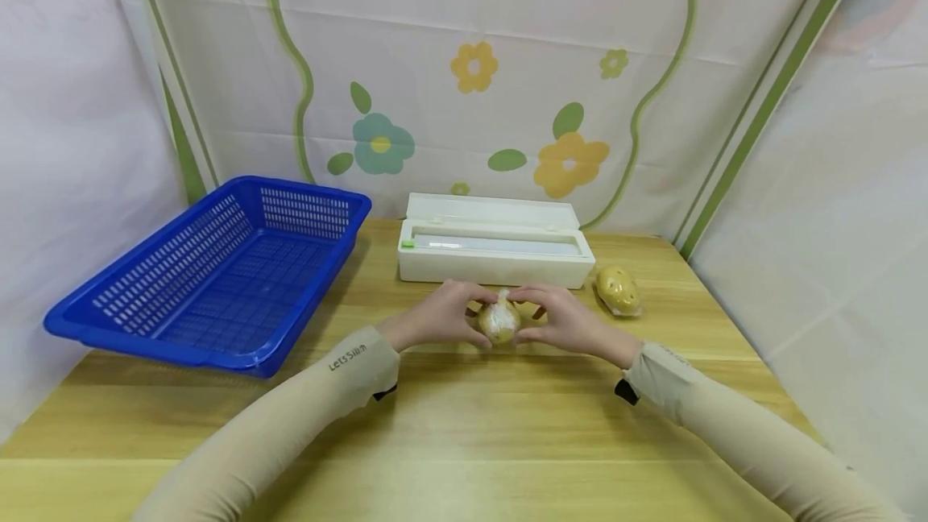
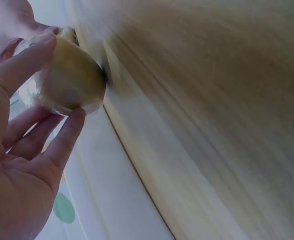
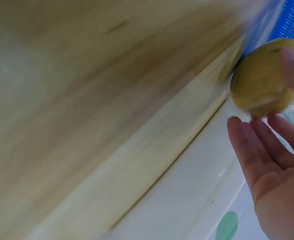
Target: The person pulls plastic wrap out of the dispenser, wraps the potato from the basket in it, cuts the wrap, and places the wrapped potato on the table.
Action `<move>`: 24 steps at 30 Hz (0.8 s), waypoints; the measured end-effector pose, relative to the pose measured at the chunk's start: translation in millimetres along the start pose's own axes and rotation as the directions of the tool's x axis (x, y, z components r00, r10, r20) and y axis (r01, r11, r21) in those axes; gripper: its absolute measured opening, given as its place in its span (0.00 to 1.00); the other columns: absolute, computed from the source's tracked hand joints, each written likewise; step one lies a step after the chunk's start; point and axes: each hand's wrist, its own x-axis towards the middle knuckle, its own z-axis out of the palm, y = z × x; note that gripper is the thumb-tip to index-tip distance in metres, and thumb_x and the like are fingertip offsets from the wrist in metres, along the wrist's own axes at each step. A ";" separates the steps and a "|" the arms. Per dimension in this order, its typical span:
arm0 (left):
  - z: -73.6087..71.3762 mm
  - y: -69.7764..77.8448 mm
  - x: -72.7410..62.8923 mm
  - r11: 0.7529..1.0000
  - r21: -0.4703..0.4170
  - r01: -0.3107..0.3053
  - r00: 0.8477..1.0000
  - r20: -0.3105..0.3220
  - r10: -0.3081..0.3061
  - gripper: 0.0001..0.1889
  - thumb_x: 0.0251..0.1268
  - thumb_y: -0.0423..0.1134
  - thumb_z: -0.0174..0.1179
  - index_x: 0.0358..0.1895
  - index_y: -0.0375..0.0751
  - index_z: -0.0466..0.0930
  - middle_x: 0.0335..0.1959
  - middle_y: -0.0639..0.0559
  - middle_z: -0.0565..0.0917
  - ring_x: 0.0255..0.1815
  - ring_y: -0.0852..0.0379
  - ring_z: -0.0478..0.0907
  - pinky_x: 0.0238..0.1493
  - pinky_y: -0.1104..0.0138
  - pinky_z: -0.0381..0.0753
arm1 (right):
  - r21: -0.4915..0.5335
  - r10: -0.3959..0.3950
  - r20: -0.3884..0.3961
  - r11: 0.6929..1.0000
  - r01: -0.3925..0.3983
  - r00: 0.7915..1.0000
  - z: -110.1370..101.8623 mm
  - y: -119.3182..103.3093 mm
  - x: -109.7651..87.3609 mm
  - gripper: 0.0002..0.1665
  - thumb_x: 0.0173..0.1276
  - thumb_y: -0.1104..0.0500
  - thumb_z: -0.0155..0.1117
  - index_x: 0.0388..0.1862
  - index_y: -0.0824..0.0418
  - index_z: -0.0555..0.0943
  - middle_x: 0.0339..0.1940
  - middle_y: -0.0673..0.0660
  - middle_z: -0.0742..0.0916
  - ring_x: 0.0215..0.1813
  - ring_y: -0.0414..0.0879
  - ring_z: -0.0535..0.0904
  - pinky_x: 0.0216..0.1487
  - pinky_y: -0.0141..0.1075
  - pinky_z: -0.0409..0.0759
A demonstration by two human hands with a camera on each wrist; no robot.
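A potato (image 1: 500,327) in clear plastic film stands on the wooden table between both hands, its film gathered into a twisted tuft on top. My left hand (image 1: 448,314) holds it from the left, and in the left wrist view the thumb and fingertips pinch the wrapped potato (image 2: 74,75). From the other side my right hand (image 1: 564,321) grips it, thumb on one face and fingertips at another, as the right wrist view of the potato (image 3: 261,80) shows. Part of each hand's fingers is hidden behind it in the head view.
A white film dispenser box (image 1: 496,271) with its lid raised stands just behind the hands. Right of it lies a second film-wrapped potato (image 1: 618,290). At the left is a blue plastic basket (image 1: 170,355). A patterned cloth (image 1: 435,31) hangs behind the table (image 1: 500,441).
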 end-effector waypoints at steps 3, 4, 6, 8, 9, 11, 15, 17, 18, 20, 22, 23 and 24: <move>1.3 0.3 -1.0 1.000 -0.013 0.023 1.000 0.008 -0.023 0.34 0.46 0.40 0.80 0.59 0.35 0.78 0.52 0.47 0.83 0.52 0.54 0.80 0.46 0.69 0.80 | 0.113 0.055 0.024 0.992 -0.057 0.998 0.0 -0.6 -0.5 0.36 0.55 0.49 0.78 0.60 0.64 0.79 0.54 0.57 0.84 0.52 0.52 0.81 0.40 0.40 0.84; 1.4 0.3 -1.5 0.999 -0.030 0.035 0.999 0.014 -0.034 0.34 0.47 0.41 0.79 0.60 0.35 0.78 0.52 0.48 0.83 0.51 0.55 0.80 0.46 0.70 0.80 | 0.147 0.069 0.035 0.986 -0.074 0.997 -0.1 -0.8 -1.0 0.34 0.57 0.49 0.77 0.59 0.63 0.80 0.53 0.56 0.84 0.51 0.50 0.81 0.40 0.40 0.84; 0.8 0.7 -3.3 0.996 -0.060 0.066 0.998 0.025 -0.065 0.37 0.51 0.44 0.77 0.64 0.35 0.74 0.52 0.49 0.83 0.50 0.58 0.80 0.46 0.70 0.80 | 0.205 0.102 0.061 0.972 -0.113 0.993 -0.6 -1.5 -2.4 0.29 0.61 0.49 0.74 0.58 0.60 0.81 0.50 0.52 0.85 0.49 0.47 0.82 0.41 0.39 0.83; -0.2 1.3 -5.2 0.989 -0.105 0.103 0.994 0.045 -0.098 0.38 0.56 0.48 0.74 0.67 0.36 0.68 0.50 0.49 0.84 0.49 0.59 0.81 0.46 0.70 0.80 | 0.251 0.141 0.097 0.954 -0.162 0.985 -1.2 -2.4 -4.8 0.22 0.66 0.49 0.70 0.55 0.56 0.83 0.47 0.49 0.86 0.47 0.45 0.82 0.42 0.39 0.83; -0.8 2.0 -6.2 0.985 -0.119 0.122 0.992 0.055 -0.116 0.37 0.58 0.50 0.71 0.67 0.38 0.67 0.49 0.49 0.85 0.47 0.60 0.81 0.45 0.70 0.80 | 0.277 0.161 0.119 0.942 -0.189 0.980 -1.5 -3.1 -6.2 0.18 0.69 0.49 0.67 0.53 0.54 0.84 0.45 0.49 0.86 0.45 0.45 0.82 0.41 0.40 0.83; -2.0 3.5 -7.4 0.980 -0.135 0.150 0.987 0.073 -0.141 0.35 0.64 0.53 0.66 0.68 0.41 0.65 0.49 0.50 0.85 0.46 0.61 0.81 0.46 0.68 0.79 | 0.339 0.202 0.173 0.907 -0.251 0.964 -1.7 -3.9 -8.9 0.13 0.73 0.49 0.62 0.49 0.53 0.84 0.41 0.51 0.87 0.43 0.47 0.83 0.41 0.41 0.83; -1.4 6.4 -6.5 0.982 -0.099 0.161 0.985 0.077 -0.154 0.26 0.73 0.54 0.56 0.66 0.44 0.71 0.55 0.50 0.80 0.47 0.59 0.79 0.46 0.66 0.79 | 0.450 0.280 0.259 0.812 -0.372 0.925 -1.1 -7.2 -11.0 0.18 0.79 0.49 0.53 0.42 0.60 0.83 0.38 0.59 0.86 0.43 0.54 0.84 0.41 0.45 0.83; 0.3 7.1 -4.5 0.986 -0.063 0.156 0.987 0.050 -0.153 0.26 0.76 0.53 0.52 0.69 0.42 0.70 0.59 0.47 0.76 0.50 0.58 0.77 0.48 0.65 0.78 | 0.458 0.328 0.260 0.786 -0.415 0.908 -0.8 -9.9 -9.8 0.22 0.79 0.47 0.51 0.41 0.63 0.83 0.39 0.60 0.87 0.45 0.56 0.84 0.42 0.46 0.84; 1.5 7.1 -3.2 0.986 -0.060 0.157 0.987 0.039 -0.155 0.27 0.77 0.52 0.50 0.70 0.40 0.68 0.61 0.45 0.75 0.50 0.56 0.77 0.48 0.64 0.78 | 0.450 0.350 0.245 0.785 -0.426 0.904 -0.9 -11.6 -9.1 0.23 0.79 0.46 0.50 0.42 0.64 0.83 0.39 0.60 0.86 0.45 0.57 0.83 0.41 0.46 0.84; 3.1 6.9 -0.4 0.984 -0.043 0.173 0.985 0.008 -0.173 0.30 0.78 0.52 0.48 0.74 0.38 0.62 0.62 0.44 0.74 0.51 0.55 0.76 0.49 0.63 0.78 | 0.395 0.390 0.169 0.815 -0.424 0.905 -1.1 -14.0 -6.8 0.24 0.78 0.44 0.53 0.48 0.64 0.83 0.40 0.59 0.86 0.44 0.55 0.83 0.40 0.45 0.84; 4.7 5.5 2.7 0.981 -0.064 0.185 0.982 -0.012 -0.186 0.31 0.79 0.51 0.47 0.76 0.38 0.57 0.63 0.43 0.74 0.54 0.54 0.76 0.51 0.63 0.77 | 0.326 0.383 0.063 0.865 -0.382 0.922 -1.0 -14.9 -5.3 0.25 0.75 0.45 0.57 0.56 0.65 0.80 0.45 0.58 0.86 0.46 0.53 0.82 0.40 0.44 0.83; 5.3 4.8 4.0 0.979 -0.079 0.189 0.981 -0.016 -0.191 0.31 0.79 0.51 0.46 0.76 0.39 0.57 0.62 0.42 0.74 0.54 0.53 0.77 0.51 0.62 0.78 | 0.292 0.360 0.008 0.892 -0.346 0.933 -1.1 -15.0 -4.8 0.26 0.74 0.47 0.60 0.60 0.65 0.78 0.48 0.58 0.85 0.48 0.53 0.81 0.41 0.44 0.83; 6.0 4.5 5.0 0.976 -0.098 0.195 0.980 -0.018 -0.198 0.30 0.79 0.51 0.46 0.75 0.40 0.58 0.62 0.42 0.75 0.54 0.53 0.78 0.50 0.62 0.79 | 0.255 0.325 -0.042 0.918 -0.305 0.945 -1.5 -15.4 -4.7 0.27 0.73 0.49 0.62 0.63 0.65 0.76 0.52 0.59 0.84 0.51 0.54 0.80 0.43 0.44 0.82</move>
